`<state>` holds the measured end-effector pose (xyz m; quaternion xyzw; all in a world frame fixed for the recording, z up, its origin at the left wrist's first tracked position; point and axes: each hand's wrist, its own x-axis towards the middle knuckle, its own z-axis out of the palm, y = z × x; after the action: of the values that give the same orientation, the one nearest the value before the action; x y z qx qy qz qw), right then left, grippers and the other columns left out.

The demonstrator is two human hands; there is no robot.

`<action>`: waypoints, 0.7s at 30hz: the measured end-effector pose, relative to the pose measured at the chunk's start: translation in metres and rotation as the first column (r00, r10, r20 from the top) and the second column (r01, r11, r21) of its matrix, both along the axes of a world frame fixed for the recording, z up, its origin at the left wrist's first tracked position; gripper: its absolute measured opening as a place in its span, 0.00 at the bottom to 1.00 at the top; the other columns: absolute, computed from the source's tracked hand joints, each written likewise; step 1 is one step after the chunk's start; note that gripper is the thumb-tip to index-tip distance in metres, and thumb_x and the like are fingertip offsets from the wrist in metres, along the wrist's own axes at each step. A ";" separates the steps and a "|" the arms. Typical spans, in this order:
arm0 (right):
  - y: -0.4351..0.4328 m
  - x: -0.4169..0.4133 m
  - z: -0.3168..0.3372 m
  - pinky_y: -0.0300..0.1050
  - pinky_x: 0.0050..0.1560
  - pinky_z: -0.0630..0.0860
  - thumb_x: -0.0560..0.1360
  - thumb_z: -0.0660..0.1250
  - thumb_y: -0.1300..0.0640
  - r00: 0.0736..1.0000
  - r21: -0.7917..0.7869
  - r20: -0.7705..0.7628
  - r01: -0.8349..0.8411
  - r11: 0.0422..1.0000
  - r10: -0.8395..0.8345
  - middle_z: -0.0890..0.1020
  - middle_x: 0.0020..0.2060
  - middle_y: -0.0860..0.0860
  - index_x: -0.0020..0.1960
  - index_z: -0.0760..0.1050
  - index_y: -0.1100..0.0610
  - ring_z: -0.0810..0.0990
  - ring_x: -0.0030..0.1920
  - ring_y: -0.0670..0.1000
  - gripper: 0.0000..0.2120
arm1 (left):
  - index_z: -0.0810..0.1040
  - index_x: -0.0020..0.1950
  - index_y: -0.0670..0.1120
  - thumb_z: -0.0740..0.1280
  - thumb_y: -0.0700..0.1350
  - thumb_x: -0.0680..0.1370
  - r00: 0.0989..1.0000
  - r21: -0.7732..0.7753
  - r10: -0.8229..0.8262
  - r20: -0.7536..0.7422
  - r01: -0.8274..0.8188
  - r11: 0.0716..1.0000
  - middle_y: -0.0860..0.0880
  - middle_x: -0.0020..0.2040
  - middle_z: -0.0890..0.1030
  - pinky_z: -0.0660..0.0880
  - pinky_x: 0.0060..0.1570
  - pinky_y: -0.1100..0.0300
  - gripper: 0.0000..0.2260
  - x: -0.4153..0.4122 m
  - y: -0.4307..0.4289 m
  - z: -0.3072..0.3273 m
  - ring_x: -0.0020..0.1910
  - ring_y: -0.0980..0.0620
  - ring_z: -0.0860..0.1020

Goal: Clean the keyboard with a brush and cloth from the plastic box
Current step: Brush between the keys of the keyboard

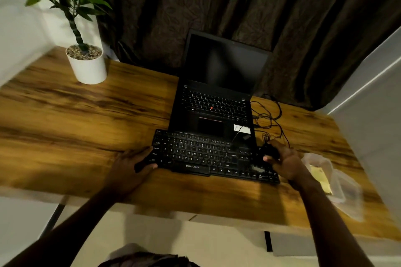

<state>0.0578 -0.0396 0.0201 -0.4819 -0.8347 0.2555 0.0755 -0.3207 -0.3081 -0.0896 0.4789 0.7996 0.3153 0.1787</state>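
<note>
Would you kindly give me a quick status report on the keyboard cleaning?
Left hand gripping keyboard edge. Right hand at its other end, grip unclear. Plastic box beside it. Cables trail nearby.

Both hands grip a black plastic keyboard on a wooden table: left hand at its left end, right hand at its right.

The keyboard lies on the table near its front edge, with the open laptop directly behind it and touching its back edge. A potted plant stands at the table's far left corner, well apart. The plastic box sits just right of the keyboard, and tangled cables lie right of the laptop.
</note>
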 end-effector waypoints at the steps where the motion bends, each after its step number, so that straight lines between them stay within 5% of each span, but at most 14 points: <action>1: -0.003 -0.004 0.000 0.56 0.50 0.80 0.75 0.71 0.55 0.999 0.013 0.039 0.003 1.000 -0.003 0.78 0.56 0.55 0.64 0.69 0.41 0.77 0.55 0.56 0.21 | 0.69 0.73 0.58 0.55 0.73 0.68 1.000 0.001 0.001 0.004 -0.001 1.000 0.50 0.72 0.73 0.57 0.73 0.44 0.36 0.001 0.000 0.002 0.73 0.43 0.66; 6: -0.021 -0.034 -0.006 0.52 0.48 0.82 0.75 0.71 0.57 0.995 -0.057 -0.067 -0.084 0.995 0.080 0.79 0.54 0.53 0.64 0.69 0.39 0.80 0.51 0.53 0.22 | 0.68 0.74 0.59 0.54 0.73 0.67 1.000 -0.027 -0.001 0.020 0.001 1.000 0.51 0.74 0.70 0.54 0.74 0.45 0.39 0.003 -0.001 0.007 0.75 0.44 0.62; 13: -0.019 -0.004 0.001 0.33 0.40 0.72 0.76 0.71 0.61 0.999 0.012 -0.032 -0.024 1.000 0.024 0.79 0.52 0.53 0.69 0.71 0.55 0.78 0.48 0.51 0.23 | 0.68 0.74 0.58 0.52 0.74 0.66 1.000 -0.033 0.005 -0.015 -0.006 0.999 0.51 0.75 0.70 0.55 0.73 0.47 0.39 0.004 -0.001 0.010 0.74 0.45 0.62; 21: -0.029 -0.008 -0.011 0.55 0.55 0.78 0.75 0.70 0.48 0.999 -0.010 -0.008 -0.051 0.999 0.051 0.78 0.57 0.55 0.67 0.67 0.40 0.77 0.57 0.57 0.23 | 0.71 0.73 0.56 0.55 0.72 0.68 1.000 0.007 -0.004 -0.014 0.004 1.000 0.50 0.73 0.72 0.57 0.72 0.46 0.37 0.002 -0.001 0.005 0.72 0.43 0.66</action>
<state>0.0495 -0.0685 0.0096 -0.4600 -0.8451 0.2634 0.0695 -0.3188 -0.3089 -0.0847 0.4832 0.7987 0.3146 0.1721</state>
